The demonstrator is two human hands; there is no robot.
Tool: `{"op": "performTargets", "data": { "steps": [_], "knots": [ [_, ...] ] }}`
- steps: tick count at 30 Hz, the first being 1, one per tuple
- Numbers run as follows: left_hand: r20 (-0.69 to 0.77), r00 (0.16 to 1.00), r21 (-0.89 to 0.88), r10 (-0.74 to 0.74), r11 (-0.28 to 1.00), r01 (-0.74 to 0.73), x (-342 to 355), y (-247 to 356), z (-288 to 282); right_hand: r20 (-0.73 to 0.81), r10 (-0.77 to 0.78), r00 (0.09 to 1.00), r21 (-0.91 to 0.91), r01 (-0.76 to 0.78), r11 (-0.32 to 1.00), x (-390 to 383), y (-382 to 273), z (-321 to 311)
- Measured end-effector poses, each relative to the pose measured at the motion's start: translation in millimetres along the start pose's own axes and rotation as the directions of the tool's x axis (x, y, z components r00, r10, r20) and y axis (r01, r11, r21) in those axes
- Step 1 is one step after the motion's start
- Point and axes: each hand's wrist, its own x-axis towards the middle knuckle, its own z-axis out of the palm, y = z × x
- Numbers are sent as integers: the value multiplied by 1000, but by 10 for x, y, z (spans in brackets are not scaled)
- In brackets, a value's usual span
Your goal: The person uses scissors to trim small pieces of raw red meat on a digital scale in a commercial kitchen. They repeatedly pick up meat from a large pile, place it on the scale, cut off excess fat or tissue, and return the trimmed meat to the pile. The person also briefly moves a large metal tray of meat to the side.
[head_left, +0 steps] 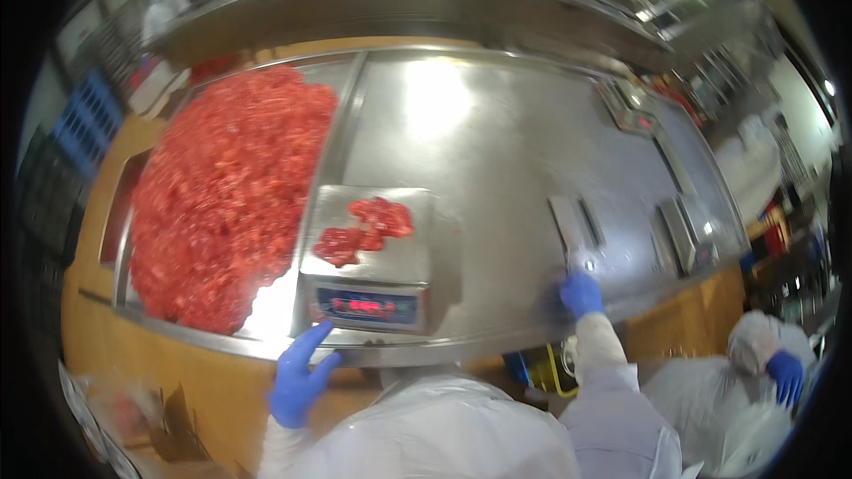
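Note:
My left hand (302, 377) is open, its fingers apart and a fingertip close to the front left corner of a steel bench scale (404, 270) with a lit red display. Two joined lumps of raw red meat (359, 231) lie on the scale's pan. At the steel table's (497, 319) front edge, right of the scale, my right hand (581, 294) is closed at the near end of a flat grey blade-like piece (572, 223). What kind of tool this is, I cannot make out. Part of the grip is hidden and blurred.
A large heap of raw red meat (231, 195) fills the left section, behind a raised steel divider (333, 142). Two more scales, one far right (630, 106) and one near right (690, 235), stand on the table. A co-worker's gloved hand (785, 375) shows at lower right.

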Motion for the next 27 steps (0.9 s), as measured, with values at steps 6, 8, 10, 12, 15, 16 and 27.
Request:
{"op": "performTargets", "data": {
  "steps": [6,8,10,12,15,16,27],
  "knots": [
    [-174,985,47,-20,998,29,-278,14,-281,-70,28,997,-130,-36,991,-197,-420,-208],
    [-203,979,119,5,993,20,-406,12,-372,34,77,996,-8,-77,997,-79,-239,-15],
    [-224,973,151,-55,984,90,-499,21,-497,-2,14,1000,61,-14,998,-32,-78,284],
    [-248,956,111,-157,976,189,-594,54,-651,-122,-85,989,30,90,996,-64,-81,430],
    [-315,933,161,-177,958,236,-530,-18,-923,-156,-156,975,-101,142,985,-228,-381,446],
    [-335,927,130,-170,966,224,-470,-160,-1016,-145,-147,978,-86,136,987,-312,-541,416],
    [-443,893,213,-83,958,194,1333,-2069,-1895,17,83,996,-32,-82,996,-746,-1803,238]
  ]
}}
